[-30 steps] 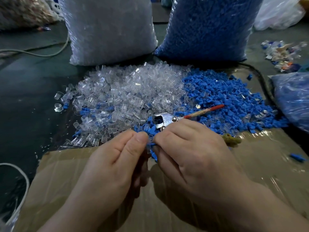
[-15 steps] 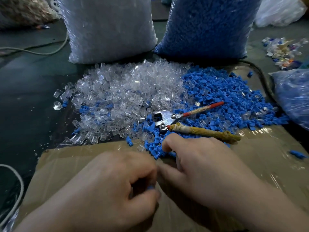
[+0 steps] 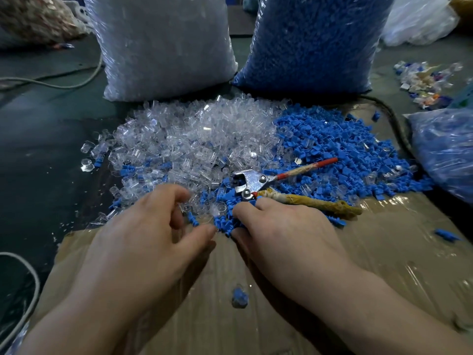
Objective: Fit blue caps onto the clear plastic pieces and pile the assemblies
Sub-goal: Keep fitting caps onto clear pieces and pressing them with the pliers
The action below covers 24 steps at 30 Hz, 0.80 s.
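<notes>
Pliers (image 3: 252,181) lie on caps (image 3: 332,139), right of pieces (image 3: 192,139).

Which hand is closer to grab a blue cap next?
Right, probably. The right hand has its fingertips in the near edge of the blue caps, beside the pliers. The left hand hovers over the clear pieces, further from the blue heap.

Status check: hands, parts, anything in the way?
Left hand open over clear pieces. Right hand in blue caps, grip hidden. One assembly on cardboard. Pliers just beyond right hand.
</notes>
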{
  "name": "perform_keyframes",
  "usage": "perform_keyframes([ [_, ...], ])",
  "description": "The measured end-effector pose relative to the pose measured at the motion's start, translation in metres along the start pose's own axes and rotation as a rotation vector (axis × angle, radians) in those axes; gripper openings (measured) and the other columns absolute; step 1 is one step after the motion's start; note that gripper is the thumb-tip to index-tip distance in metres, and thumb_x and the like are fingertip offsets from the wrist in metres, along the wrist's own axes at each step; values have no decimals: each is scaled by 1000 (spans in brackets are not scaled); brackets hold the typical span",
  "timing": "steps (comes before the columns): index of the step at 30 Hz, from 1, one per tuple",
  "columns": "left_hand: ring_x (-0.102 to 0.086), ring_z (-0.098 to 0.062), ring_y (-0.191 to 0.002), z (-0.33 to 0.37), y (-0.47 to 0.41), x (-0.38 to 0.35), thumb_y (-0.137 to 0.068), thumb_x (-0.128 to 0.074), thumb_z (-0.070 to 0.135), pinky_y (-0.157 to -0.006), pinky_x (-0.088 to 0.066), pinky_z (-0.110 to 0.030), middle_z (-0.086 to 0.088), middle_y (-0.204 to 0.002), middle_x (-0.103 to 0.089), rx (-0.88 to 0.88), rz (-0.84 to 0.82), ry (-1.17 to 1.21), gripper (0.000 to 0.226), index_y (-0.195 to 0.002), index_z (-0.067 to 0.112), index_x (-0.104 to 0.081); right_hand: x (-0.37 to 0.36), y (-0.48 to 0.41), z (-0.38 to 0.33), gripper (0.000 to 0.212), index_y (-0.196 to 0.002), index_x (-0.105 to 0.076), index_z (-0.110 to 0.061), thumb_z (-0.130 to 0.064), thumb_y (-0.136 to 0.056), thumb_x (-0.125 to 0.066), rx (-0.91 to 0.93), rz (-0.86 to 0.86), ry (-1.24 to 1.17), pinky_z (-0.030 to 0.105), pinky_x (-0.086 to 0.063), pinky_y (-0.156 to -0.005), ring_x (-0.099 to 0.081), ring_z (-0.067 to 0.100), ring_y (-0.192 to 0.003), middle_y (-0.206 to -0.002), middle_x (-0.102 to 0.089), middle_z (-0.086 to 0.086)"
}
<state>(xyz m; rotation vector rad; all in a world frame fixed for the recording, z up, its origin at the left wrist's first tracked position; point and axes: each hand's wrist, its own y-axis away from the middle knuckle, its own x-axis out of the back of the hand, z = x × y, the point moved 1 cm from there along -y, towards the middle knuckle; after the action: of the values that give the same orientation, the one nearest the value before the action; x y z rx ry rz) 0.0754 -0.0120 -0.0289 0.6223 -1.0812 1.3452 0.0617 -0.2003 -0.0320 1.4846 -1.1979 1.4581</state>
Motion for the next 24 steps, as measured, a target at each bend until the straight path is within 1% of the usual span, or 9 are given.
perform_keyframes([
  [2,-60,-7,-85,-1,1,-7,-67,-46,85,-69,-48,-31,22,-97,-57,6,-55,-134,67,-121,45,-49,1,0,-1,11,-97,-37,-29,-31,-97,-48,13,-29,-4,32,-27,-44,-45,23,-63,-76,-35,-6],
  [5,-61,-10,-86,4,0,-10,-75,-53,73,-66,-44,-30,20,-100,-58,-1,-52,-191,56,-120,40,-59,4,-3,-2,15,-98,-35,-28,-24,-96,-49,35,-76,-10,33,-26,-45,-43,23,-64,-78,-32,-6],
  [8,-53,-8,-74,9,-1,-11,-82,-65,52,-61,-37,-28,23,-87,-53,-14,-51,-126,37,-116,37,-63,7,-3,-2,9,-96,-35,-27,-27,-97,-44,48,-53,-44,34,-32,-48,-47,23,-67,-81,-38,-7],
  [10,-53,-7,-71,11,0,-11,-82,-70,42,-59,-36,-27,24,-83,-57,-33,-38,-75,29,-110,38,-62,7,-2,-1,13,-90,-31,-27,-30,-96,-42,36,-29,-78,36,-40,-52,-49,23,-67,-79,-41,-7],
  [14,-54,-5,-71,12,2,-13,-82,-71,38,-59,-36,-20,25,-80,-57,-56,-32,-35,18,-97,38,-62,6,-1,1,12,-89,-34,-27,-28,-93,-45,43,-24,-113,36,-39,-52,-48,23,-66,-75,-42,-8],
  [17,-56,-2,-73,10,3,-15,-84,-72,32,-62,-40,-22,24,-82,-58,-46,6,28,13,-94,36,-66,8,0,2,8,-90,-37,-27,-29,-92,-44,51,-12,-124,35,-34,-51,-45,23,-64,-74,-42,-8],
  [19,-59,2,-81,9,3,-17,-84,-71,30,-66,-41,-14,26,-85,-60,-21,58,134,11,-93,36,-66,9,1,1,4,-94,-41,-27,-30,-92,-44,52,-12,-125,35,-34,-50,-46,22,-66,-77,-43,-7],
  [22,-58,10,-90,9,5,-18,-86,-70,29,-72,-41,-5,24,-89,-63,6,128,287,13,-94,38,-67,7,2,-1,10,-94,-40,-29,-27,-93,-50,45,-12,-116,35,-38,-51,-47,20,-69,-80,-41,-8],
  [24,-62,7,-85,8,6,-20,-88,-72,26,-72,-47,-10,25,-92,-66,39,138,373,17,-95,40,-67,8,3,0,15,-90,-37,-29,-27,-92,-52,40,8,-112,36,-40,-53,-48,20,-70,-80,-42,-8],
])
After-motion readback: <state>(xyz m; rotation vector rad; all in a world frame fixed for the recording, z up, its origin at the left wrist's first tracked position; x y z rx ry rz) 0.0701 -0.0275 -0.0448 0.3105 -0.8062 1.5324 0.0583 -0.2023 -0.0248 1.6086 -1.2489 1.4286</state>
